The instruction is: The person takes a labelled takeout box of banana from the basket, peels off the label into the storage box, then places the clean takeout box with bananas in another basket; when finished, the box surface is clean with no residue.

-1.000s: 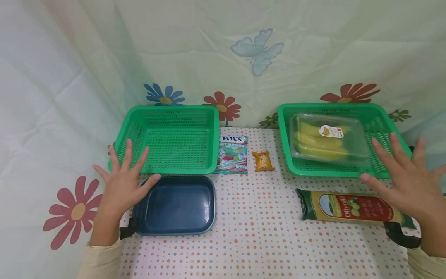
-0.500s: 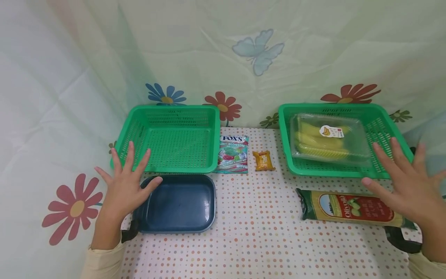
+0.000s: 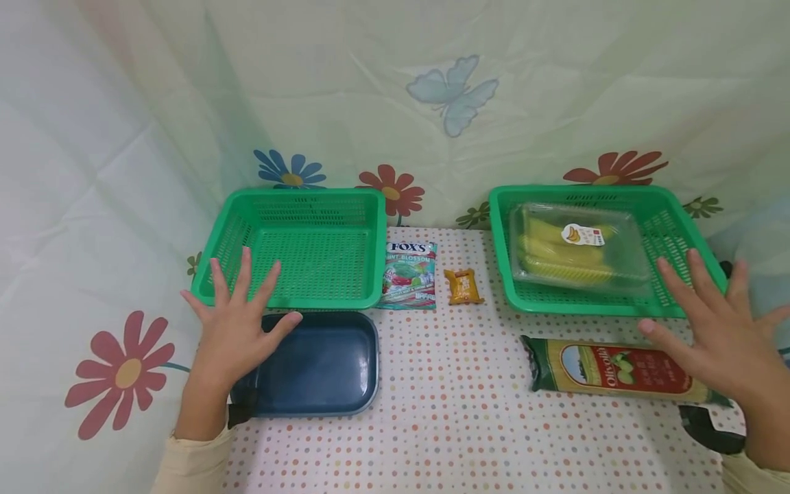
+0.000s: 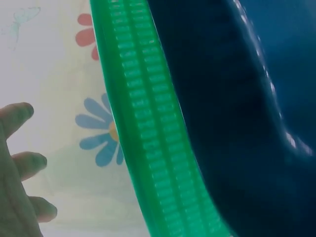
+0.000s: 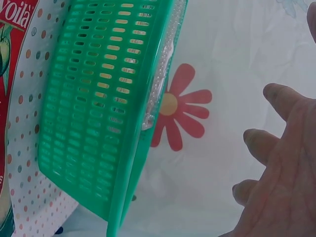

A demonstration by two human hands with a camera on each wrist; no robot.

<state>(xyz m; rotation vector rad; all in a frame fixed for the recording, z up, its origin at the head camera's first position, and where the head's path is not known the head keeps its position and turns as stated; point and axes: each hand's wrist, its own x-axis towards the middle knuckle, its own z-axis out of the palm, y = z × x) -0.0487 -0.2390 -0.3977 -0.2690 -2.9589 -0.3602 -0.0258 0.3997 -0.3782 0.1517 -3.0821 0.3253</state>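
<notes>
My left hand is spread with straight fingers above the left end of a dark blue tray, holding nothing. Its fingertips overlap the near rim of the left green basket in the head view. My right hand, also spread and holding nothing, hovers over the right end of a spaghetti pack. Beyond its fingers stands the right green basket, with a clear plastic box of bananas inside. In the right wrist view the fingers are apart from that basket's side wall.
Between the baskets lie a Fox's candy bag, partly under the left basket's rim, and a small yellow packet. A dotted cloth covers the table. A flowered curtain hangs right behind the baskets and along the left side.
My left hand has drifted a little to the right over the blue tray. The right hand stays nearly where it was, and the objects lie as before.
</notes>
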